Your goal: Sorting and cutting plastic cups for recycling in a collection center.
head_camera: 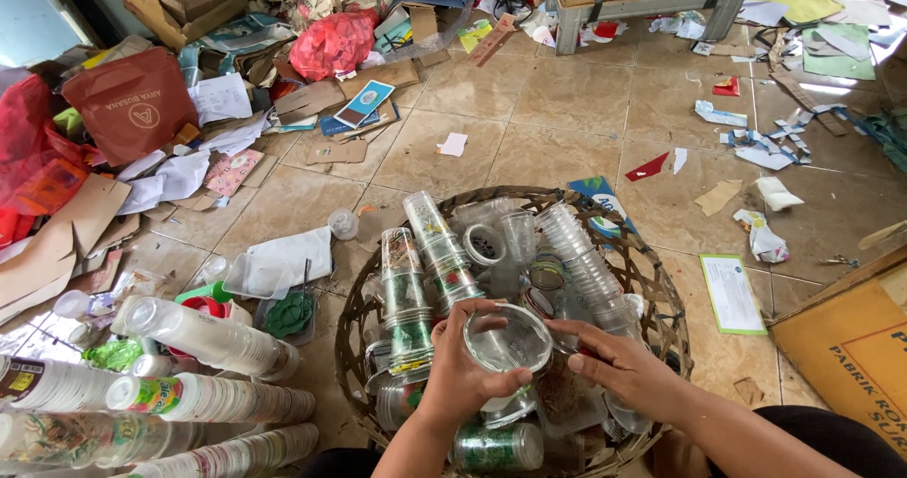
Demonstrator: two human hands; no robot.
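Floor: beige tiles, littered with paper and cardboard.
Cup: clear plastic cup, over woven basket.
Hands: left hand grips cup; right hand pinches its rim.
Around: cup stacks beside the basket's left rim.

L hand: bare, no glove/ring | R hand: bare | forearms: no sleeves | lap: dark cloth

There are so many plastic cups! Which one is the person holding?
The single clear cup gripped by the left hand above the woven basket, its open mouth facing the camera. The right hand touches its rim. The other cups lie nested in stacks.
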